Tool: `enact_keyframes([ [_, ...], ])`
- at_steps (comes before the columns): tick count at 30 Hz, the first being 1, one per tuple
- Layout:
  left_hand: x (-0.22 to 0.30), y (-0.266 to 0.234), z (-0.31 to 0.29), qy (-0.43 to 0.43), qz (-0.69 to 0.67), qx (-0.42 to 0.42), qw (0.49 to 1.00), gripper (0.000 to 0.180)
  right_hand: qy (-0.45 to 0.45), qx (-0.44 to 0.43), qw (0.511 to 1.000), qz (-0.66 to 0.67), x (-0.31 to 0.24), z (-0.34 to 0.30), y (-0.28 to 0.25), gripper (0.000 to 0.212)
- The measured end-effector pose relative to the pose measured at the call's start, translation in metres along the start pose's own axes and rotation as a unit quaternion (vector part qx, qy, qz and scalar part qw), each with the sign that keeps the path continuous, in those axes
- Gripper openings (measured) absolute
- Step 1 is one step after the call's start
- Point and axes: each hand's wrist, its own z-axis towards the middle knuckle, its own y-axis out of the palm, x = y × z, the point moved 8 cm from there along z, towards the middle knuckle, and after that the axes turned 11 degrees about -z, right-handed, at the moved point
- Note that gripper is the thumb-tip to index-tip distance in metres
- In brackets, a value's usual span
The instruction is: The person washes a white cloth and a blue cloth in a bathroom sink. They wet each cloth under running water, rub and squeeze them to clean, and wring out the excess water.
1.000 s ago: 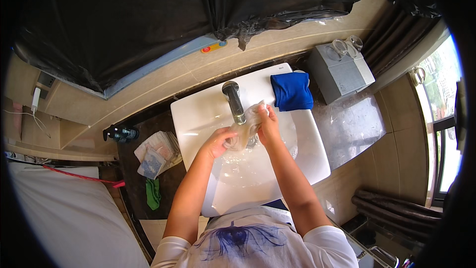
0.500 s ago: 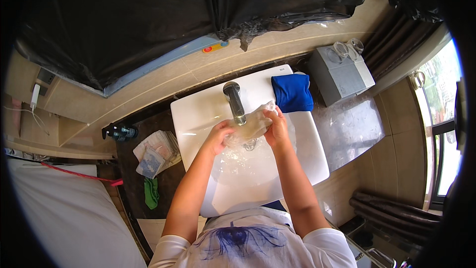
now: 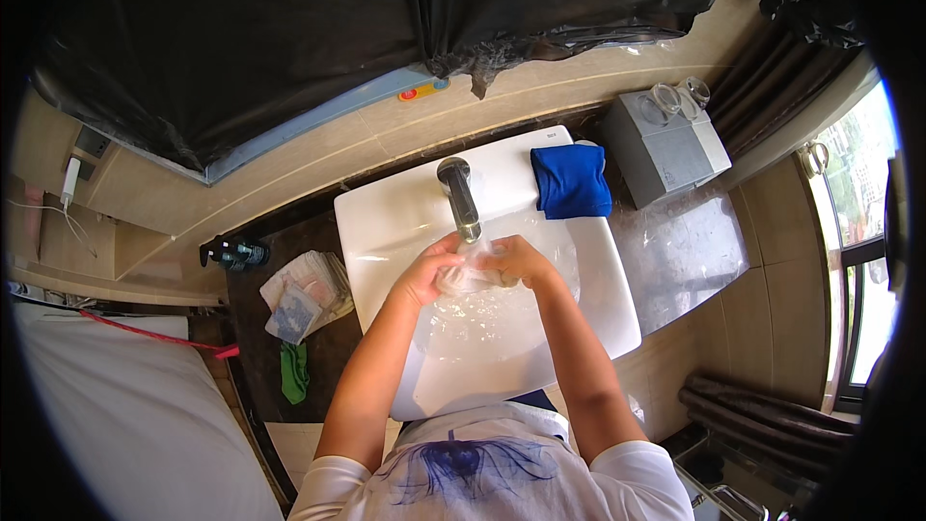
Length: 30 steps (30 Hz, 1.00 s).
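Note:
Beneath the metal faucet (image 3: 461, 201), both my hands grip a thin, wet, whitish cloth (image 3: 463, 277), bunched up over the basin. My left hand (image 3: 426, 270) is closed on its left part, close to the faucet spout. On the other side my right hand (image 3: 517, 259) has its fingers curled round the cloth's right part. Water runs from the spout onto my hands and the cloth. The white sink (image 3: 381, 280) holds water that glints below my hands. The exact kind of cloth cannot be made out.
A folded blue cloth (image 3: 571, 181) lies on the sink's back right corner. On the left counter are folded light cloths (image 3: 307, 294), a green cloth (image 3: 294, 373) and a dark pump bottle (image 3: 234, 253). A grey box (image 3: 666, 143) with clear glass-like items stands at right.
The cloth was stretched between my hands and is now bunched up. My right hand has moved down and left, closer to my left hand under the spout.

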Motion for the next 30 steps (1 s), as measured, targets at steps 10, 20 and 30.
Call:
enact_keyframes([
  [10, 0.012, -0.028, -0.001, -0.055, 0.188, 0.107, 0.975, 0.055, -0.118, 0.058, 0.921, 0.366, 0.011, 0.016, -0.008, 0.046],
  [20, 0.009, -0.040, 0.007, 0.057, 0.062, 0.084, 0.993, 0.051, -0.161, 0.092, 0.900, 0.394, 0.001, 0.010, -0.021, 0.023],
  [30, 0.011, -0.018, 0.001, 0.051, 0.096, 0.169, 0.980, 0.040, -0.193, 0.090, 0.889, 0.406, -0.014, 0.001, -0.021, 0.020],
])
